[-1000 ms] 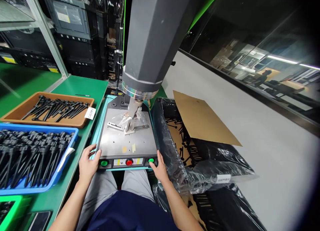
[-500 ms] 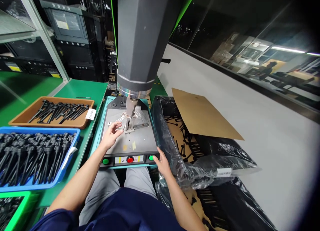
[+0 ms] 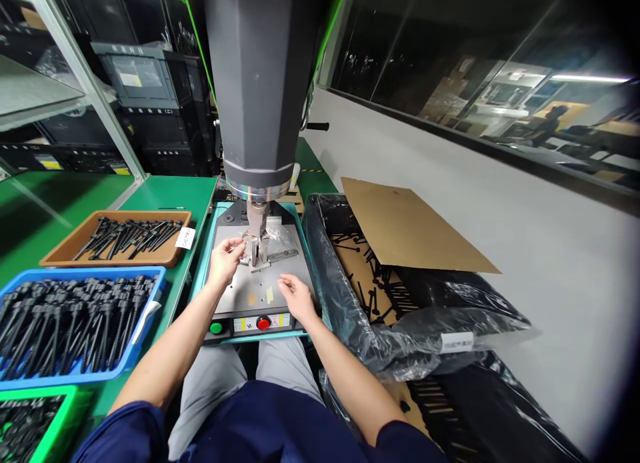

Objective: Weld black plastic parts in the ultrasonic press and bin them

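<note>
Head view: press column stands over grey machine plate. Left hand pinches the small metal part at the fixture, plate's far edge. Right hand hovers open, empty, near front edge. Risk: fingers under the horn if it cycles.

A large grey press head is hanging low over the metal base plate, leaving a narrow gap. A blue bin and a black-lined box are hemming both sides.
</note>
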`<state>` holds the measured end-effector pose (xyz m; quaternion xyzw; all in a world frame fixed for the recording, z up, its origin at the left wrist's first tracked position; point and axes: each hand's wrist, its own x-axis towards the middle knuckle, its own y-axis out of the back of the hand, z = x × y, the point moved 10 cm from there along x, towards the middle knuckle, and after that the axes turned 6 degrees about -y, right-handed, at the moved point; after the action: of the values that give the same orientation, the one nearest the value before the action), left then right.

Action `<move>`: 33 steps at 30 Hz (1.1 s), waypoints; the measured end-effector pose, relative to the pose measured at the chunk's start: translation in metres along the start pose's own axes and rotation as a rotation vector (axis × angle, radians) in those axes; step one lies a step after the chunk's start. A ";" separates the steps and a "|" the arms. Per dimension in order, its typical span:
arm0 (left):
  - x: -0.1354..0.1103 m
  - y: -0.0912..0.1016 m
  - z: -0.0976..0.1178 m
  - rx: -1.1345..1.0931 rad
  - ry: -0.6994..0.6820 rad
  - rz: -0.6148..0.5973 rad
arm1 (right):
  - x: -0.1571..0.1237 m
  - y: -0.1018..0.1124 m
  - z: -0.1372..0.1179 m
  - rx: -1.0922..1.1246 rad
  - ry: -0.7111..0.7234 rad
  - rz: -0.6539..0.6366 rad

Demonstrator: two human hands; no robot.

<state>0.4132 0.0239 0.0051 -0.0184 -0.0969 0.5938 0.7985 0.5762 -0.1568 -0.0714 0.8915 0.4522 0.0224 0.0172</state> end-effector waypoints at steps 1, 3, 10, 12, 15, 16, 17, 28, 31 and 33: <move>0.000 0.000 0.002 -0.006 0.001 0.004 | 0.006 -0.011 -0.005 0.003 0.005 -0.029; 0.001 -0.002 0.005 -0.038 0.002 0.006 | 0.020 -0.030 -0.014 -0.005 0.020 -0.064; 0.002 -0.003 0.018 -0.129 0.002 0.032 | 0.068 -0.047 -0.043 -0.048 0.070 0.119; 0.001 -0.006 0.022 -0.152 0.009 0.014 | 0.076 -0.046 -0.055 -0.077 0.102 0.179; -0.001 -0.010 0.027 -0.170 0.002 -0.016 | 0.080 -0.042 -0.078 -0.204 0.211 0.284; -0.001 -0.011 0.028 -0.168 -0.003 -0.019 | 0.081 -0.042 -0.086 -0.252 0.252 0.311; -0.002 -0.010 0.029 -0.163 -0.007 -0.018 | 0.083 -0.043 -0.092 -0.295 0.286 0.323; -0.004 -0.010 0.032 -0.099 -0.049 -0.062 | 0.118 -0.071 -0.106 -0.379 0.276 0.089; -0.005 -0.008 0.031 -0.091 -0.055 -0.068 | 0.116 -0.070 -0.112 -0.375 0.271 0.117; -0.006 -0.007 0.031 -0.087 -0.059 -0.071 | 0.115 -0.070 -0.116 -0.377 0.258 0.131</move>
<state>0.4123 0.0133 0.0358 -0.0322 -0.1470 0.5607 0.8143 0.5818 -0.0214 0.0437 0.8896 0.3798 0.2214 0.1241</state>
